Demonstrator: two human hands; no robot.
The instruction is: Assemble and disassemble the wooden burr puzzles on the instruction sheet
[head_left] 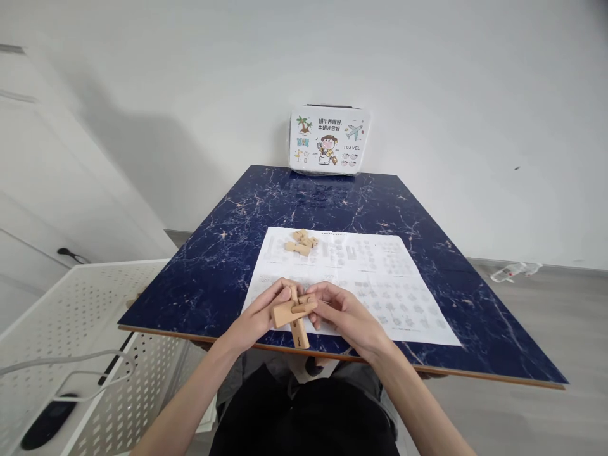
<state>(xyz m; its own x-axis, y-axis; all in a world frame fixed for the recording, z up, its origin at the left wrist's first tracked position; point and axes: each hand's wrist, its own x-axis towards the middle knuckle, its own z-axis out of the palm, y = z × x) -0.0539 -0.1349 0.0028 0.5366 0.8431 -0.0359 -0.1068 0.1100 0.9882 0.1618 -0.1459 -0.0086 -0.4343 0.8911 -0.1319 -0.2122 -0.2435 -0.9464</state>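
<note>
Both my hands hold a small cluster of notched wooden puzzle bars (293, 315) just above the near edge of the dark blue marble table (213, 266). My left hand (259, 315) grips the bars from the left, fingers curled round them. My right hand (344, 312) pinches a crosswise bar from the right. One bar hangs straight down below the others. Under my hands lies a white printed instruction sheet (380, 285). A few loose wooden pieces (301, 242) rest on the sheet's far left corner.
A white box with cartoon travel pictures (329, 140) stands at the table's far edge against the wall. A white perforated cart (80, 329) with a cable stands on my left. Crumpled plastic wrap (515, 271) lies on the floor at right.
</note>
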